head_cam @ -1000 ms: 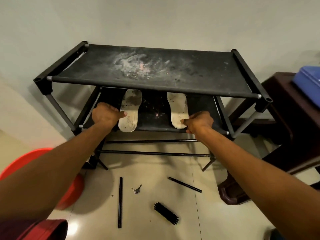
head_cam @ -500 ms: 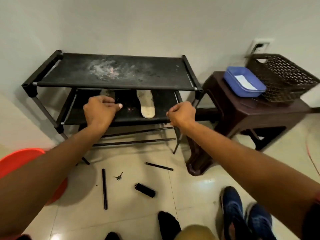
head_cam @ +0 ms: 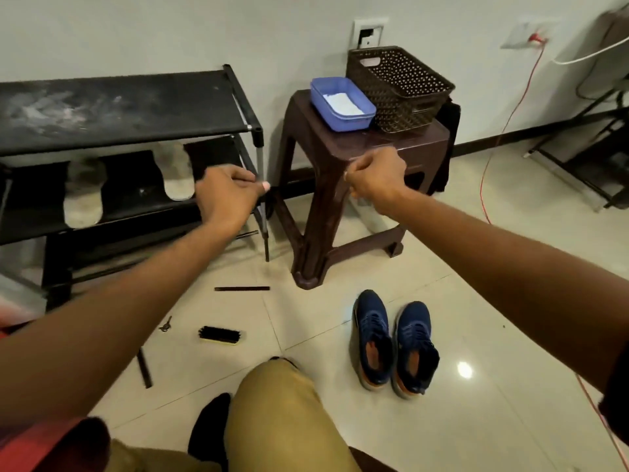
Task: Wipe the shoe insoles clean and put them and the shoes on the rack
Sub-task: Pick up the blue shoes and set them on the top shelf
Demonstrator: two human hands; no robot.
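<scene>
Two off-white insoles lie on the middle shelf of the black rack [head_cam: 129, 131], the left insole [head_cam: 82, 197] and the right insole [head_cam: 175, 175], their heels hanging over the shelf's front edge. A pair of navy shoes [head_cam: 394, 342] with orange lining stands on the floor tiles at the lower right. My left hand [head_cam: 228, 195] hovers with curled fingers in front of the rack's right post. My right hand [head_cam: 374, 177] is a loose fist in front of the brown stool, holding nothing that I can see.
A brown plastic stool [head_cam: 340, 185] right of the rack carries a blue tub [head_cam: 342, 103] and a dark woven basket [head_cam: 398, 86]. A black brush [head_cam: 219, 334], a key [head_cam: 165, 324] and loose black rods [head_cam: 241, 288] lie on the floor. A red cable [head_cam: 490, 158] runs down the wall.
Both hands have let go of the insoles and drawn back from the shelf. The view has swung right and down, bringing the stool and the shoes into sight.
</scene>
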